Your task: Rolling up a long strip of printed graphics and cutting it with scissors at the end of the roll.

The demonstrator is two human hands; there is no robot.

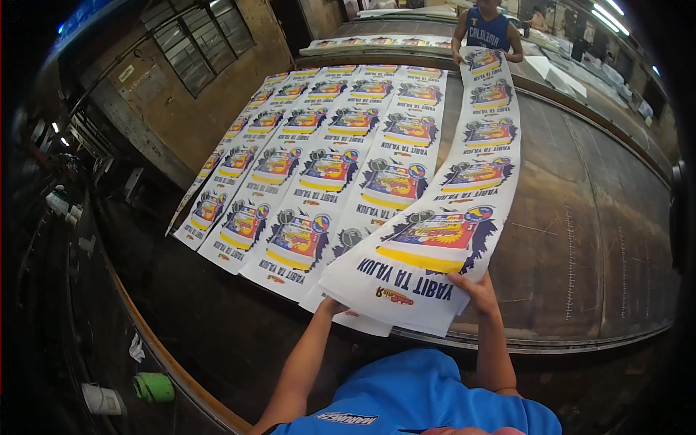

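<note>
A long white printed sheet (446,250), with one colourful design repeated down its length, stretches from my hands to a co-worker at the far side. My right hand (475,291) grips its near right edge, thumb on top and fingers underneath. At the near left corner, my left hand (332,307) holds the sheet, its fingers mostly hidden below it. The sheet hangs raised and slightly curved, partly covering the row of similar printed sheets (296,239) lying side by side on the left of the table. The co-worker's hands (459,59) hold the far end.
The wide brown table (558,217) has scratches and stitch-like marks on its right part. Further printed sheets (377,42) lie on a surface behind. A green container (154,387) and a white bucket (101,399) stand at lower left, beyond a long curved-looking edge (138,315).
</note>
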